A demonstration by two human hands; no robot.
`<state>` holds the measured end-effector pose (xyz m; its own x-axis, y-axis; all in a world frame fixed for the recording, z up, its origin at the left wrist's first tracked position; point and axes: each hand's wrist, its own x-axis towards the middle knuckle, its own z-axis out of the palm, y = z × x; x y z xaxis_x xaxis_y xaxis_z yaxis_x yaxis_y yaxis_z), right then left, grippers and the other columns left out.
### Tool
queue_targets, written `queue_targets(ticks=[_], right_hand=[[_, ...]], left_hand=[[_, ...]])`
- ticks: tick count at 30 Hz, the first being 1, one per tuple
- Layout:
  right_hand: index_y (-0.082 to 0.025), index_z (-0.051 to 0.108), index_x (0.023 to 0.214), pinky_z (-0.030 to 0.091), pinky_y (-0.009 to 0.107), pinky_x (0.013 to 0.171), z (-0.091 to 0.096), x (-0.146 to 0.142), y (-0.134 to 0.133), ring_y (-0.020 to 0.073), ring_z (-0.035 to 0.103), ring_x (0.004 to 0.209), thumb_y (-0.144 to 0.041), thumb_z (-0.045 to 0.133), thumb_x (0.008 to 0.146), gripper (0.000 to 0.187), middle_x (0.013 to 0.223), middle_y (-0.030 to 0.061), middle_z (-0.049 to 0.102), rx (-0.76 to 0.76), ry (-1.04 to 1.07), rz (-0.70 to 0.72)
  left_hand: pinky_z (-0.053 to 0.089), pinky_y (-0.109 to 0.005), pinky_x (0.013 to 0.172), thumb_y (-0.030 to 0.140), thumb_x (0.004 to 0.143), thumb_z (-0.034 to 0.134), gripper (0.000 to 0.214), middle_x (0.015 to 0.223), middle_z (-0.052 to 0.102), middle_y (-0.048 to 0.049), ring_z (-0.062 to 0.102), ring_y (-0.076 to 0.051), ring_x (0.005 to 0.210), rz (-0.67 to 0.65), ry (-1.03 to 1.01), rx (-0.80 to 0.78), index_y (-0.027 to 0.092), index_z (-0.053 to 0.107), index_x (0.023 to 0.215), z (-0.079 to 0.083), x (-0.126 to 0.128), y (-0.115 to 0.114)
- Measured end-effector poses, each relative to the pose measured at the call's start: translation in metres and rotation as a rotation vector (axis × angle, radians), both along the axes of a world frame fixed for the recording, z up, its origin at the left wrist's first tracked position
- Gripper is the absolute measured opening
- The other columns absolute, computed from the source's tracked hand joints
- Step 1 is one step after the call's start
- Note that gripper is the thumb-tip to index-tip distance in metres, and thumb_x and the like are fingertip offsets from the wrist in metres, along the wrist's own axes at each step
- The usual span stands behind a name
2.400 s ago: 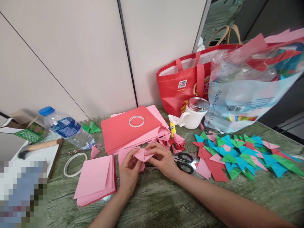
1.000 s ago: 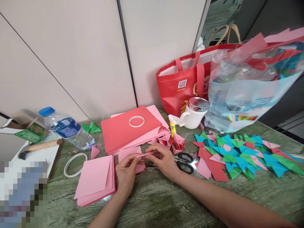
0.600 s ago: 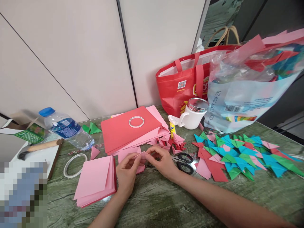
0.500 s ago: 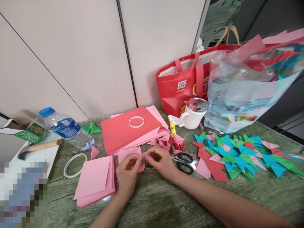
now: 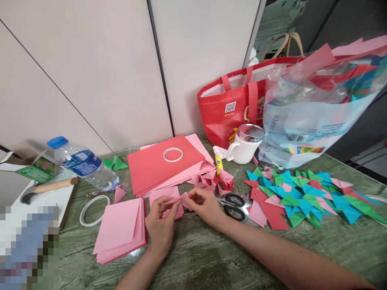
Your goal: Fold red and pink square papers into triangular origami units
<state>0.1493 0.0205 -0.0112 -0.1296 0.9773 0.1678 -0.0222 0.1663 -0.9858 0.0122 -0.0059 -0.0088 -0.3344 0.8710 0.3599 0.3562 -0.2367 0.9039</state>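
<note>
A small piece of folded pink paper (image 5: 180, 199) is pinched between both hands above the table. My left hand (image 5: 161, 225) grips its left side with thumb and fingers. On the right side, my right hand (image 5: 208, 207) holds it by the fingertips. Beneath and behind the left fingers lies a flat pink sheet (image 5: 169, 193), partly hidden. A stack of square pink paper (image 5: 117, 227) sits left of my left hand. Black-handled scissors (image 5: 234, 206) lie just right of my right hand. Several folded pink and red paper pieces (image 5: 223, 183) are heaped behind it.
Red sheets (image 5: 157, 161) carry a tape roll (image 5: 173, 154) at the back. A water bottle (image 5: 86, 165), another tape roll (image 5: 94, 211) and a hammer (image 5: 51, 187) are left. Right are a white mug (image 5: 244, 150), glue stick (image 5: 219, 165), coloured paper pieces (image 5: 302, 193) and bags (image 5: 302, 125).
Between my fingers the pink paper has tilted, so more of its folded surface shows. Both hands stay nearly in place, and the view has shifted slightly.
</note>
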Motion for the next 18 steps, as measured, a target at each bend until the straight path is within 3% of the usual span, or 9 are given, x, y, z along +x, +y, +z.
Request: queue_targets(ticks=[6,11,18], right_hand=[[-0.018,0.058,0.064,0.046,0.024,0.052,0.0024,-0.0003,0.0021,0.0119,0.054,0.053,-0.037,0.063,0.073,0.022,0.058,-0.0010,0.058,-0.054,0.092,0.008],[-0.019,0.057,0.077,0.046,0.023,0.050,0.0035,0.0003,0.0022,0.0114,0.054,0.053,-0.037,0.063,0.073,0.019,0.061,-0.0021,0.057,-0.110,0.166,0.022],[-0.019,0.054,0.069,0.049,0.024,0.049,0.0014,0.0008,0.0018,0.0111,0.054,0.049,-0.041,0.064,0.072,0.024,0.058,-0.0029,0.056,-0.183,0.205,0.045]], left_hand=[[0.056,-0.028,0.063,0.024,0.070,0.068,0.012,0.079,0.069,-0.0030,0.067,-0.017,0.072,-0.140,0.007,0.032,0.019,0.067,0.080,0.0014,-0.0008,0.0009],[0.056,-0.027,0.059,0.023,0.069,0.069,0.012,0.077,0.068,-0.0029,0.067,-0.017,0.068,-0.117,-0.049,0.006,0.018,0.066,0.080,0.0050,0.0024,0.0024],[0.054,-0.024,0.058,0.020,0.072,0.064,0.008,0.077,0.067,-0.0027,0.064,-0.015,0.069,-0.182,0.004,0.070,0.019,0.065,0.079,0.0043,0.0015,0.0026]])
